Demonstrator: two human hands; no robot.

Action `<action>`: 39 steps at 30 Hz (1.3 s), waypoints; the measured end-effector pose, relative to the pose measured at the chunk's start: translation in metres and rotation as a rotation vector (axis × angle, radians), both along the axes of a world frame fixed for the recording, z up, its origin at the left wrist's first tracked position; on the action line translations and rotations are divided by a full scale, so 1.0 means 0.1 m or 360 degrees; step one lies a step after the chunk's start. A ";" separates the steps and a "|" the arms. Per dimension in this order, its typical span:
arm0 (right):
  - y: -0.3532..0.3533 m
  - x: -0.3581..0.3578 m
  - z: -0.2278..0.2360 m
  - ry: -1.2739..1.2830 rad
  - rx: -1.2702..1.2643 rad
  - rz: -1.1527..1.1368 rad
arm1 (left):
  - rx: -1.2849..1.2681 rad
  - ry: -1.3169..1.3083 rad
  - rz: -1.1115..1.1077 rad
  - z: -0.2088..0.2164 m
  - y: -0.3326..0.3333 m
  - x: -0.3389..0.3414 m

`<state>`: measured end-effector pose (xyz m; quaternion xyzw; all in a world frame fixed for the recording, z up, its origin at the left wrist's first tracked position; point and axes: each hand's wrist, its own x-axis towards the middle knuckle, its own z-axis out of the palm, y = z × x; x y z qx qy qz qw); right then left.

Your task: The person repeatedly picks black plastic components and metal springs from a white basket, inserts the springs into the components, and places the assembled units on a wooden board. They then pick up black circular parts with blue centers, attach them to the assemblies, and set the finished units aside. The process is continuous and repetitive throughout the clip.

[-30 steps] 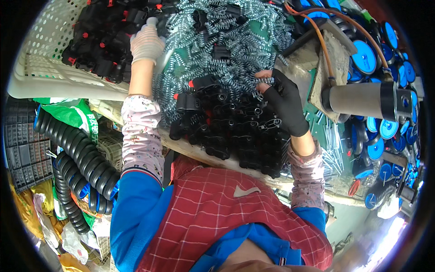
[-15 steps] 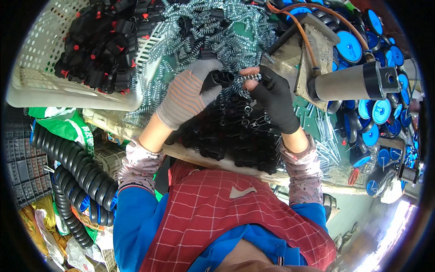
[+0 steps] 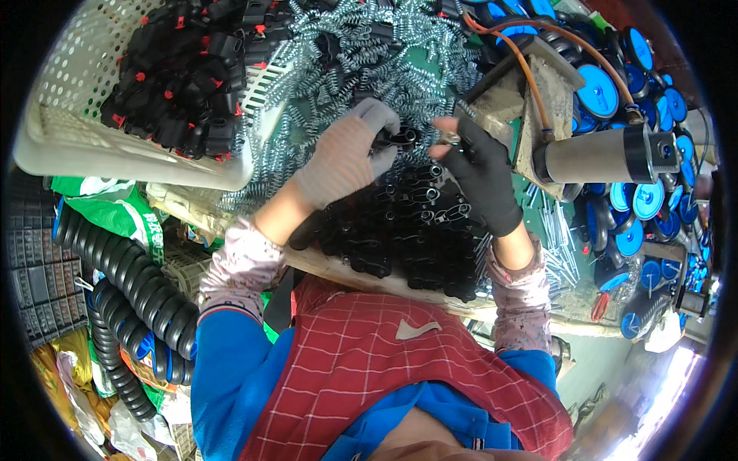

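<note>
My left hand (image 3: 346,157), in a grey glove, grips a small black plastic part (image 3: 400,138) above the bench. My right hand (image 3: 480,177), in a black glove, pinches a small metal spring (image 3: 450,139) just to the right of that part, almost touching it. Below both hands lies a heap of black plastic parts (image 3: 407,238). Behind the hands spreads a pile of shiny metal springs (image 3: 361,54).
A white perforated basket (image 3: 100,138) with black and red parts (image 3: 181,84) stands at the left. A grey cylinder tool (image 3: 600,154) with an orange hose (image 3: 538,69) is at the right, beside several blue discs (image 3: 638,200). Black corrugated hose (image 3: 131,284) lies at lower left.
My left hand came back from the white basket at the left to the middle, carrying a black part. It now meets my right hand, which has stayed near the springs.
</note>
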<state>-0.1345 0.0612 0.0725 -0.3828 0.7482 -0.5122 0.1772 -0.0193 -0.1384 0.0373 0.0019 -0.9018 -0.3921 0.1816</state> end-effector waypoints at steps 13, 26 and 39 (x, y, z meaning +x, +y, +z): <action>0.39 0.27 -0.07 -0.0840 -0.0201 -0.0061 | -0.0003 0.0229 -0.0255 0.28 0.49 0.08; 1.40 0.35 -0.23 -0.0787 -0.0322 -0.0522 | -0.0350 -0.0206 0.0040 0.50 0.08 -0.62; 1.70 0.13 -0.62 -0.0978 -0.0514 -0.0474 | -0.1701 -0.0873 0.0900 -0.28 -0.57 -2.38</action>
